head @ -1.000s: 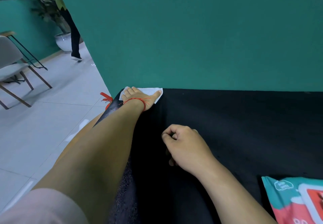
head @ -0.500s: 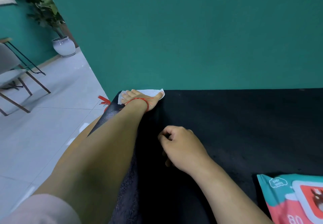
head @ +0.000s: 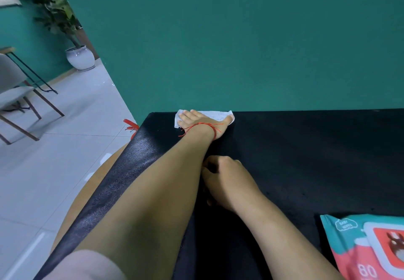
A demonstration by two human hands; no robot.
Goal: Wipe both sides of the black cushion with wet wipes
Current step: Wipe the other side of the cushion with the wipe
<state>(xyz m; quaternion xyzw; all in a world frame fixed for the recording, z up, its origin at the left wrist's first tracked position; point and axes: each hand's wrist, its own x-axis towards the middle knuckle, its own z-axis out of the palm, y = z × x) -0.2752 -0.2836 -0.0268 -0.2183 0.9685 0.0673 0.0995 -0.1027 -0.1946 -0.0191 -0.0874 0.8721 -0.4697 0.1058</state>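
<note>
The black cushion point(head: 306, 159) lies flat with its far edge against the teal wall point(head: 240, 39). At that far edge, near the left corner, the left hand point(head: 202, 122) presses a white wet wipe point(head: 215, 114) onto it, grip spread flat with fingers straight (a red string point(head: 215, 132) circles the wrist). The right hand point(head: 227, 181) rests on the cushion nearer the person, fingers curled under; whether this grip pinches the cover cannot be told. A pack of wipes point(head: 349, 247) sits on the cushion's near right.

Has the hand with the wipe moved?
Yes: the left hand and wipe slid right along the far edge of the cushion, away from its left corner.
</note>
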